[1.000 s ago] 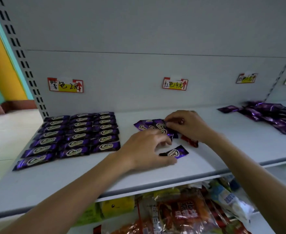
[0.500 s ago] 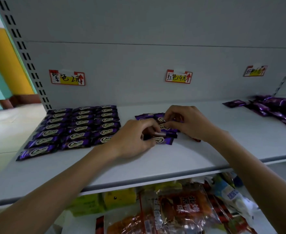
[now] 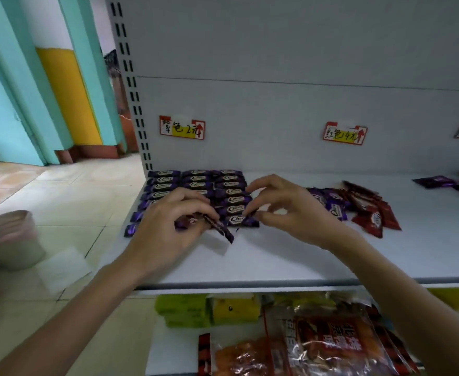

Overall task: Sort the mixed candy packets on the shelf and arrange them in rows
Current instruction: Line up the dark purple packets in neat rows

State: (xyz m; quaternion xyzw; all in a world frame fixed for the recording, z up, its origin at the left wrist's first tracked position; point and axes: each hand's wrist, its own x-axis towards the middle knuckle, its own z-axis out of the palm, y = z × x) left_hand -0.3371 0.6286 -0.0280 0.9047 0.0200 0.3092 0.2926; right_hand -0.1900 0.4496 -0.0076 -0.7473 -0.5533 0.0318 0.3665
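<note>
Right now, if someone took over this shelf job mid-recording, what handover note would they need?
Left hand grips a few loose purple packets in front of the purple grid. Right hand pinches the end of the front packet in its right column.
Done: that grid, three columns, at the left end of the shelf.
Left: place the held packets; sort the mixed purple-and-red pile and the purple heap further right into rows.

Shelf [image 3: 290,256]: purple packets [image 3: 195,183] (rowed), red packets [image 3: 372,213]
</note>
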